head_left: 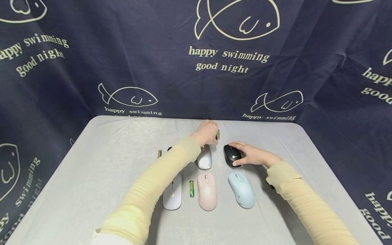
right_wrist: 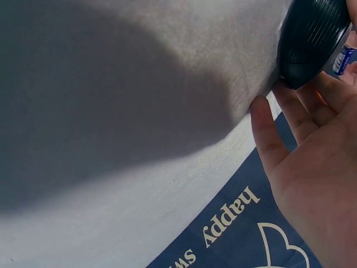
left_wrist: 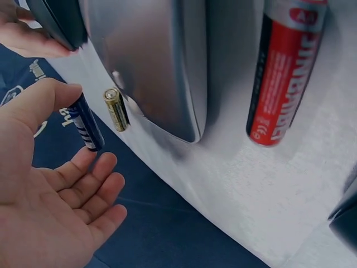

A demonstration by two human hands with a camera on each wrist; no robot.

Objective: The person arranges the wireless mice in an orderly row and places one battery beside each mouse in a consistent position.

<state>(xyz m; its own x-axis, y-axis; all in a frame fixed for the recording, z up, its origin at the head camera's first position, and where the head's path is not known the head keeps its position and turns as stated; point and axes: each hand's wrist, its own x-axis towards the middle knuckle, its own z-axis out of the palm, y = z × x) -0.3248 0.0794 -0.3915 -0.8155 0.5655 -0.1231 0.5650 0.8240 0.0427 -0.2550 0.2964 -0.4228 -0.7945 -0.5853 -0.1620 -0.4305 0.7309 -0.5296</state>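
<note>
My left hand (head_left: 208,132) pinches a blue battery (left_wrist: 86,123) between thumb and index finger, its other fingers spread loosely in the left wrist view. Beside the held battery is a gold-coloured battery (left_wrist: 116,110), close to the tip of a silver mouse (head_left: 204,158). My right hand (head_left: 252,154) grips a black mouse (head_left: 231,155) at the back right, with thumb and fingers on its sides. In the right wrist view, the ribbed end of the black mouse (right_wrist: 312,42) shows, and the blue battery (right_wrist: 342,60) appears behind it.
Nearer me are a white mouse (head_left: 172,199), a green battery (head_left: 191,189), a pink mouse (head_left: 207,194) and a light blue mouse (head_left: 243,194). Another battery (head_left: 159,153) is left of my forearm, which partly hides a dark object. A red battery (left_wrist: 284,84) shows beside the silver mouse.
</note>
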